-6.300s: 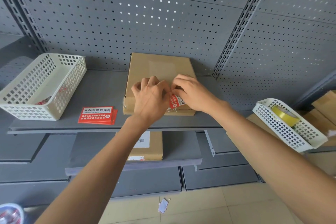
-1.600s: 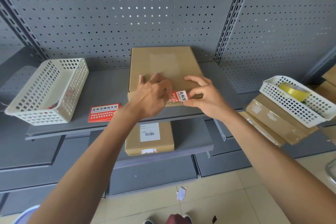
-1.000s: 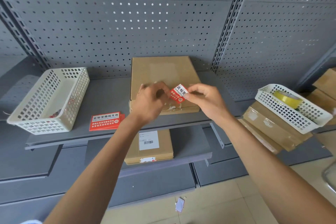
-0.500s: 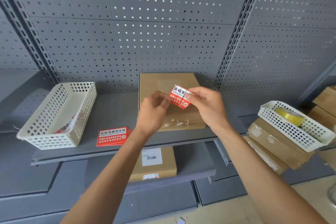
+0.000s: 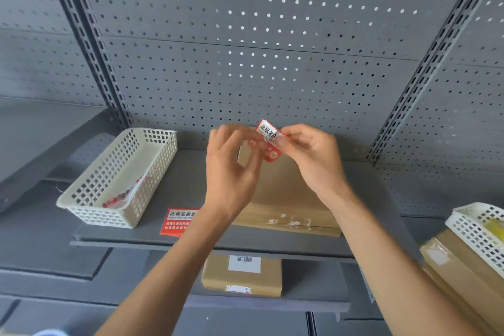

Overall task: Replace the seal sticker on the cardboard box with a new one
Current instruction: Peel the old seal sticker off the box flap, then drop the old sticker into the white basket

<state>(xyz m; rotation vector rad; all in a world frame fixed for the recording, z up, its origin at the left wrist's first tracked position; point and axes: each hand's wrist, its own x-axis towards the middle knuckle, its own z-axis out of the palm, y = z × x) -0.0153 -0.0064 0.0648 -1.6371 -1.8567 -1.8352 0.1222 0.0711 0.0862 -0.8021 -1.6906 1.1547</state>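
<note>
A flat cardboard box [image 5: 283,199] lies on the grey shelf [image 5: 191,172], with white sticker residue [image 5: 290,222] along its front edge. My right hand [image 5: 311,155] pinches the peeled red and white seal sticker [image 5: 268,140] in the air above the box. Blurred, my left hand [image 5: 231,163] hovers just left of the sticker with its fingers touching the sticker's lower left part. A stack of new red seal stickers [image 5: 178,222] lies on the shelf left of the box, partly hidden by my left forearm.
A white mesh basket [image 5: 120,177] holding sticker scraps stands at the shelf's left. At the right, another white basket [image 5: 480,229] with yellow tape rests on cardboard boxes [image 5: 461,273]. A labelled box [image 5: 242,274] sits on the lower shelf. A perforated back panel rises behind.
The old sticker has come off the box's front edge and risen in my right hand. My left hand left the box and rose beside it. The view tilted upward.
</note>
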